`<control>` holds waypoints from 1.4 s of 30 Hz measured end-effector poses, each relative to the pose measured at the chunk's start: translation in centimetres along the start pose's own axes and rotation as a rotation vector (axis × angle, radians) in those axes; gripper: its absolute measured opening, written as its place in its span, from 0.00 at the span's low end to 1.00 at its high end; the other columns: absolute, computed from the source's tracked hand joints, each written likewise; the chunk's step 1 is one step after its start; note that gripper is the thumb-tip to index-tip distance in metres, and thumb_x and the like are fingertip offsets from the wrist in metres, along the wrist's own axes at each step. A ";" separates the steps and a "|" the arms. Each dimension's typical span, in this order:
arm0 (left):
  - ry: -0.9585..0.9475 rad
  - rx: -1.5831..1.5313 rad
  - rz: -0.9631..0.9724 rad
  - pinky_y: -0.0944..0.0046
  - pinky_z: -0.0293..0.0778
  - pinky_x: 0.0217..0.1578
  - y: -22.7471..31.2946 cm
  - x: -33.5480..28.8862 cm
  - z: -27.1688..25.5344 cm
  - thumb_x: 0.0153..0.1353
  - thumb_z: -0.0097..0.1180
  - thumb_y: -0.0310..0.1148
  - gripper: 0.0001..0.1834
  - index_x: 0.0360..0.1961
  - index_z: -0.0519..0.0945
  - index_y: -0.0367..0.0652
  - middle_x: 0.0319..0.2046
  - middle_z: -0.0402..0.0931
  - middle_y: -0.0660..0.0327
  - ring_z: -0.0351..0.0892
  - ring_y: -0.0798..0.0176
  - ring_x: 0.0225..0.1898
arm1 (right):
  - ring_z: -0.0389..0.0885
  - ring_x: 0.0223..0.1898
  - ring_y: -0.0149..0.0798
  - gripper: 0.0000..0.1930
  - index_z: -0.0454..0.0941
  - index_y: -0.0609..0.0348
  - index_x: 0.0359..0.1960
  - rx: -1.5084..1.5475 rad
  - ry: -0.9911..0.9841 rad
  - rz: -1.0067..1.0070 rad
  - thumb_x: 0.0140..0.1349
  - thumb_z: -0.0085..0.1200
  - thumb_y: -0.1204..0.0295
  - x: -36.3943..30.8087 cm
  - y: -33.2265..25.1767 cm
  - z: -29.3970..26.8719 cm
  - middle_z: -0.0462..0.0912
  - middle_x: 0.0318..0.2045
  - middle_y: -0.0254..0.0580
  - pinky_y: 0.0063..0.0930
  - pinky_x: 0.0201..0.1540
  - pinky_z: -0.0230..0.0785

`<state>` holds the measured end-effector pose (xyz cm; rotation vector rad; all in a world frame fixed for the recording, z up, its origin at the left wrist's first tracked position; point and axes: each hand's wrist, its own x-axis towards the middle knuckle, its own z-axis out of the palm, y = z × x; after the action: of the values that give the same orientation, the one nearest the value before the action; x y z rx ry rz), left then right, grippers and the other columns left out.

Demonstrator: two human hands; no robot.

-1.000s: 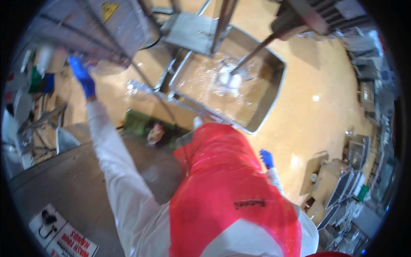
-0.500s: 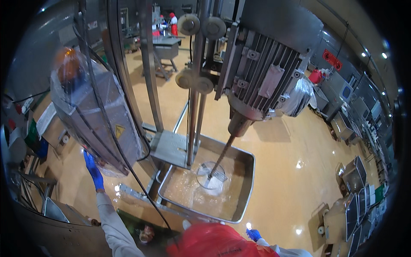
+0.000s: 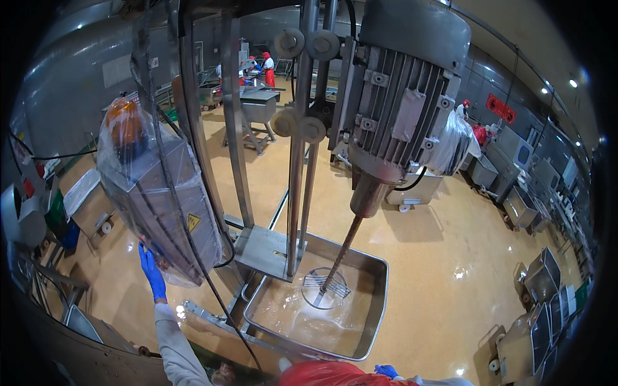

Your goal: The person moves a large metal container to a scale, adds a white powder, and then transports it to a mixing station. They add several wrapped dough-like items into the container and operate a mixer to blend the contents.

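My left hand (image 3: 152,273), in a blue glove, reaches out with its fingers stretched along the lower side of a plastic-wrapped metal control box (image 3: 168,212). The fingertips lie at the box's edge; whether they press on anything there is hidden. My right hand (image 3: 387,371), also gloved in blue, is low beside my red apron (image 3: 335,374), only partly in view, its fingers unclear. Ahead of me a wire-ringed mixing paddle (image 3: 324,287) on a long shaft (image 3: 344,248) dips into cloudy, frothy liquid in a steel tub (image 3: 380,309). A large motor (image 3: 405,96) sits above the shaft.
Upright steel posts (image 3: 298,212) and a dark hanging cable (image 3: 212,289) stand between the box and tub. Wheeled steel bins (image 3: 524,341) line the right side. A cart (image 3: 415,191) stands behind the motor. Far off, people in red and white (image 3: 268,69) work near a table (image 3: 259,106).
The view has tilted upward, so the tub and box sit lower in the picture. My left hand remains at the box. My right hand now shows less, closer to the lower edge.
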<state>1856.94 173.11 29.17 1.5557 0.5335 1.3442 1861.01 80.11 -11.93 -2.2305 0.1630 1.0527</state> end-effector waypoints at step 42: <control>-1.191 1.109 -0.528 0.48 0.74 0.46 -3.2 -78.9 37.8 0.54 0.57 0.54 0.28 0.42 0.79 0.38 0.44 0.78 0.46 0.78 0.44 0.45 | 0.83 0.35 0.52 0.22 0.85 0.54 0.29 -0.404 -0.110 -0.482 0.60 0.51 0.48 12.7 -6.5 -35.1 0.84 0.30 0.50 0.43 0.40 0.74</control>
<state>1869.50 95.41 -9.30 2.4416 0.8363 -0.5295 1894.53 65.78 -1.70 -2.3725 -0.6573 0.9920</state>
